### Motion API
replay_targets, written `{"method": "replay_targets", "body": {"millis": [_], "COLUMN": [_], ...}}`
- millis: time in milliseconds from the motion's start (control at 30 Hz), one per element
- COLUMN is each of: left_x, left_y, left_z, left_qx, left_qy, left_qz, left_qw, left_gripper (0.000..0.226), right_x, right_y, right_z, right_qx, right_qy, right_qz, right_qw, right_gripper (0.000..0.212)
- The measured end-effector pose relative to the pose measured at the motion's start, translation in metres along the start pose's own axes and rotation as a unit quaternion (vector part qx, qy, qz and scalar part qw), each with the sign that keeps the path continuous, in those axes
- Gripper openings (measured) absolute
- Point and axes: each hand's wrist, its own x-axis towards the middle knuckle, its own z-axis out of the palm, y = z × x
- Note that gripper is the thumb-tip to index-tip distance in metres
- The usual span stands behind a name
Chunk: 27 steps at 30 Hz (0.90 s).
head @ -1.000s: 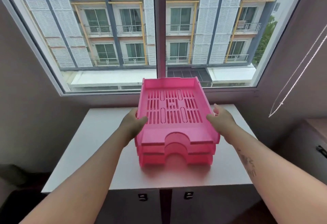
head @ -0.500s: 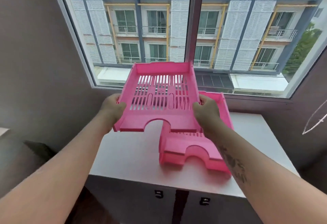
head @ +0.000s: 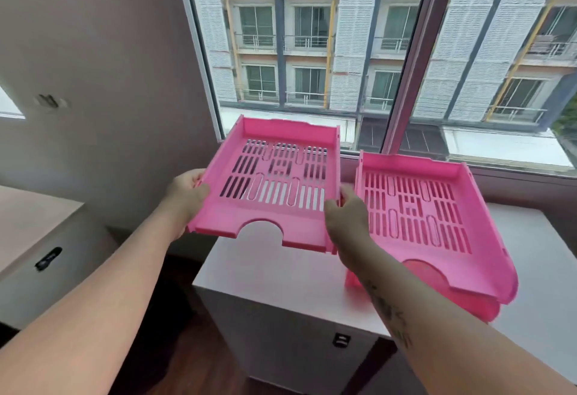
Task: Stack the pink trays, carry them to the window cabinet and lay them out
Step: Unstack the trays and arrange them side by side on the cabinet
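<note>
Pink slotted tray (head: 274, 182), frame centre: I judge it light, stiff plastic. Left hand (head: 187, 196) and right hand (head: 345, 218) clasp its side walls; side rims suit.

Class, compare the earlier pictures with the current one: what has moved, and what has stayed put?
The top pink tray, gripped at its sides by the left hand and right hand, has been lifted off the stack and carried left, past the white cabinet's left edge. Both hands kept their hold. The remaining trays stayed on the cabinet by the window.
</note>
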Motion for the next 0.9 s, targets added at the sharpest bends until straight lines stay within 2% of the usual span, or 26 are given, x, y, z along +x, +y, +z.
{"method": "replay_targets", "body": {"millis": [67,200,367,467,533,700,767,833,900], "left_x": [0.0,0.001,-0.006,-0.006,-0.002,0.006,0.01,0.012,0.01], "left_y": [-0.022,-0.067,-0.104,-0.114,-0.113,-0.105,-0.104,-0.103,-0.098], "left_z": [0.008,0.026,0.043,0.05,0.055,0.069,0.072,0.074,0.074], "left_qx": [-0.002,-0.001,0.017,0.013,0.032,0.047,0.05,0.054,0.065], "left_qy": [-0.006,-0.02,-0.046,-0.044,-0.045,-0.054,-0.054,-0.053,-0.051], "left_qz": [-0.009,-0.049,-0.063,-0.071,-0.065,-0.06,-0.061,-0.06,-0.055], "left_qw": [1.0,0.999,0.997,0.996,0.996,0.996,0.995,0.995,0.995], "left_gripper": [0.039,0.043,0.043,0.04,0.04,0.041,0.039,0.037,0.035], "right_x": [-0.008,-0.025,-0.042,-0.044,-0.04,-0.024,-0.023,-0.021,-0.019], "right_y": [0.018,0.05,0.083,0.091,0.095,0.112,0.112,0.106,0.096], "right_z": [0.008,0.022,0.034,0.036,0.035,0.04,0.044,0.044,0.044], "right_qx": [-0.018,-0.079,-0.142,-0.214,-0.279,-0.37,-0.41,-0.442,-0.429], "right_qy": [0.0,0.009,-0.005,-0.069,-0.091,-0.037,0.009,0.049,0.051], "right_qz": [0.026,0.082,0.104,0.083,0.065,0.016,-0.001,-0.048,-0.096], "right_qw": [1.0,0.993,0.984,0.971,0.954,0.928,0.912,0.894,0.897], "right_gripper": [0.031,0.054,0.06,0.075,0.076,0.073,0.069,0.066,0.063]}}
